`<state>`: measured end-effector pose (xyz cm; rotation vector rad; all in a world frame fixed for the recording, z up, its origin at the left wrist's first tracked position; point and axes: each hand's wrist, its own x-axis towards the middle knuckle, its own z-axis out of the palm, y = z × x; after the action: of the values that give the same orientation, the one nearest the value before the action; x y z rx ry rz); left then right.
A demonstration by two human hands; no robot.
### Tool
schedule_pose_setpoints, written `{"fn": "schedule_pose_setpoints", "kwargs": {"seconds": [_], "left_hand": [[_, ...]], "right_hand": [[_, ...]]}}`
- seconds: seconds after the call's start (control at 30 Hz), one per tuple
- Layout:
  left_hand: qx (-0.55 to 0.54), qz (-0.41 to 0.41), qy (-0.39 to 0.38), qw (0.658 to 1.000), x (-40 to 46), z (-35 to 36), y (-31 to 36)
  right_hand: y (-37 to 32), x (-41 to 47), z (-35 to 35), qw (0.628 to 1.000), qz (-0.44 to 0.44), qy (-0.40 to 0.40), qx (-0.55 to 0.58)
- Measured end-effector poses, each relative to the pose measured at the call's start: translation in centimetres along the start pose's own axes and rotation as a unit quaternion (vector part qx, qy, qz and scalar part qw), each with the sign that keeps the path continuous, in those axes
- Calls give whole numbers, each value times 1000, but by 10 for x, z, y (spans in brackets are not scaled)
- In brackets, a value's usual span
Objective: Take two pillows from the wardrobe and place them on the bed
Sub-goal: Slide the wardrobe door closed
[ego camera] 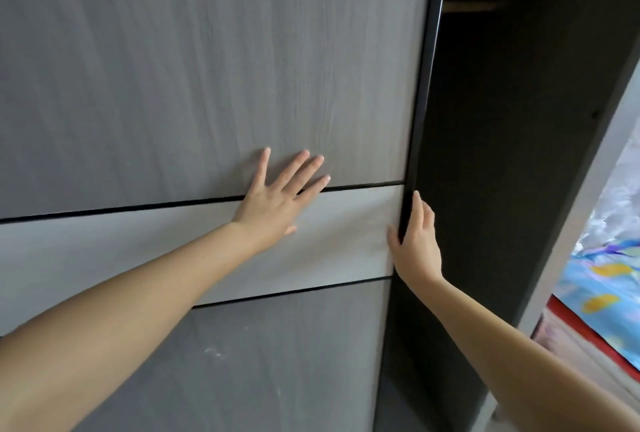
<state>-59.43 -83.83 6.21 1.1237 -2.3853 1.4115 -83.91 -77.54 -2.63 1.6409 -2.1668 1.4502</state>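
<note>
Head view puts you close against the wardrobe door, a tall grey wood-grain panel whose long axis runs up and down, tilted a little in the frame, with a paler band crossing it from left to right between two thin dark grooves. Your left hand lies flat on the door, fingers spread wide and pointing up and to the right across the upper groove, holding nothing. To the right of it, your right hand is wrapped around the door's dark vertical edge, thumb on the pale band and fingers curled behind the edge. Right of that edge the wardrobe interior stands open and very dark; a faint shelf line shows near the top, but you cannot make out any pillows inside. At the far right, a patterned blue cloth with yellow shapes and a red border shows. No writing or labels can be read anywhere.
</note>
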Motion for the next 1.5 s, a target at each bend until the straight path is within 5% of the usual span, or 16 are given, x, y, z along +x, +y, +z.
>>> {"fn": "schedule_pose_setpoints", "kwargs": {"seconds": [0.27, 0.47, 1.5], "left_hand": [[-19, 49, -32, 998, 32, -9, 17], [-71, 92, -35, 993, 76, -22, 46], [-81, 91, 13, 992, 187, -70, 166]], "right_hand": [[-25, -19, 19, 991, 72, -77, 83], [-7, 7, 12, 976, 160, -7, 148], [126, 68, -72, 980, 156, 16, 120]]}}
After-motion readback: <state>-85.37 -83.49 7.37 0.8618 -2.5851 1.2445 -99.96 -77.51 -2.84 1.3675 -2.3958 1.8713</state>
